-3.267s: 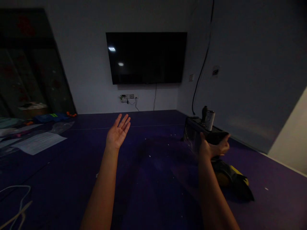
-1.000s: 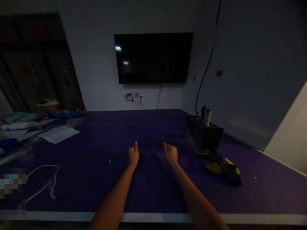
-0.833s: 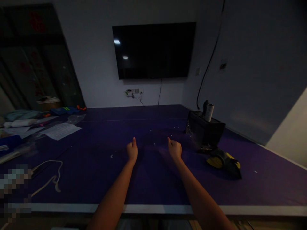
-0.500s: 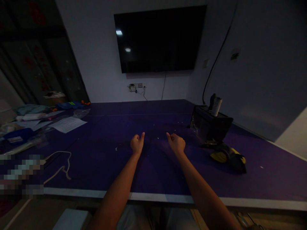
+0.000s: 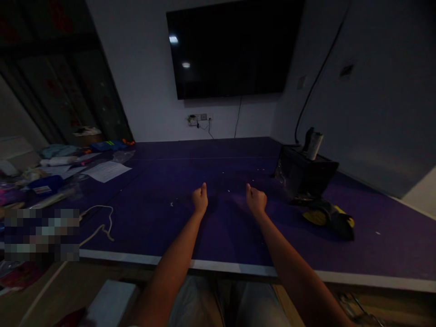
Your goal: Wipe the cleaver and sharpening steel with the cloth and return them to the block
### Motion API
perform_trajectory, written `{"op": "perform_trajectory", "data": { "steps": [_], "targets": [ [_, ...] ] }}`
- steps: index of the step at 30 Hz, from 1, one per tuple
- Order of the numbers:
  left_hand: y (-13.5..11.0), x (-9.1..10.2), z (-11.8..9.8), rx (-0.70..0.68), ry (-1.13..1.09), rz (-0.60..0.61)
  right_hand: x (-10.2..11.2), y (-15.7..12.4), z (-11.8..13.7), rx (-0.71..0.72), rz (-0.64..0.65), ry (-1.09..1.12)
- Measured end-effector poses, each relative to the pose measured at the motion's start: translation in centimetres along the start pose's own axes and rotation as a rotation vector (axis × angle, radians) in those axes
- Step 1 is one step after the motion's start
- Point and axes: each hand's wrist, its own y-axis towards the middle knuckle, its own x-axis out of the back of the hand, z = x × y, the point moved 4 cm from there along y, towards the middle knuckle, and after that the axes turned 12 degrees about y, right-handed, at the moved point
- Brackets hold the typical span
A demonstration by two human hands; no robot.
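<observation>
Over the purple tabletop [image 5: 225,227], my left hand [image 5: 200,199] is closed in a fist with its thumb pointing up. Opposite it, my right hand [image 5: 256,200] is also curled into a fist, thumb upright along its inner side. A gap separates the two hands, and I see nothing held in either one. Small white scraps [image 5: 228,190] lie on the surface between and beyond them. Nearest to my right hand is a black box [image 5: 308,175], standing a little farther right.
A light roll [image 5: 314,146] stands on the box, with a black and yellow item [image 5: 329,218] in front. At left are paper sheets [image 5: 106,171], a pale cable [image 5: 111,222] and clutter. A large dark screen [image 5: 235,50] hangs on the wall. A white edge [image 5: 235,268] borders the table's front.
The view has shifted slightly, so the table things sit farther right and higher. My right fist has turned, its thumb now more upright and closer to the fingers. Both hands stay closed and apart.
</observation>
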Motion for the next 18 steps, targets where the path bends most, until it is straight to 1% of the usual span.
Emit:
{"op": "perform_trajectory", "data": {
  "steps": [4, 6, 8, 9, 10, 11, 12, 13, 14, 16, 17, 18],
  "targets": [
    [-0.2, -0.1, 0.2, -0.041, -0.034, 0.054, -0.1, -0.1, -0.7, -0.033, 0.03, -0.003],
    [-0.2, -0.3, -0.1, -0.071, -0.053, 0.071, 0.0, 0.0, -0.7, -0.02, 0.044, 0.056],
    [-0.4, -0.6, -0.7, -0.062, -0.108, 0.071, 0.0, -0.1, 0.3, 0.082, 0.046, 0.185],
    [-0.6, -0.9, -1.2, -0.019, -0.186, 0.086, -0.1, -0.3, 1.2, 0.158, 0.043, 0.252],
    [-1.1, -1.4, -1.7, 0.053, -0.313, 0.128, -0.2, -0.7, 2.2, 0.243, 0.046, 0.304],
    [-1.7, -2.1, -2.2, 0.154, -0.495, 0.207, -0.5, -1.1, 3.4, 0.33, 0.061, 0.337],
    [-2.5, -3.1, -3.0, 0.258, -0.709, 0.323, -0.9, -1.8, 4.6, 0.408, 0.091, 0.348],
    [-3.4, -4.0, -4.1, 0.334, -0.917, 0.483, -1.4, -2.5, 5.7, 0.477, 0.131, 0.349],
    [-4.1, -4.7, -5.1, 0.382, -1.091, 0.603, -1.9, -3.2, 6.7, 0.531, 0.168, 0.348],
    [-4.8, -5.3, -6.5, 0.443, -1.353, 0.721, -2.6, -4.3, 7.9, 0.584, 0.214, 0.353],
    [-4.9, -5.4, -6.8, 0.481, -1.431, 0.752, -2.7, -4.6, 8.1, 0.583, 0.219, 0.356],
    [-4.8, -5.3, -6.8, 0.518, -1.468, 0.75, -2.8, -4.7, 8.1, 0.577, 0.22, 0.356]
  ]
}}
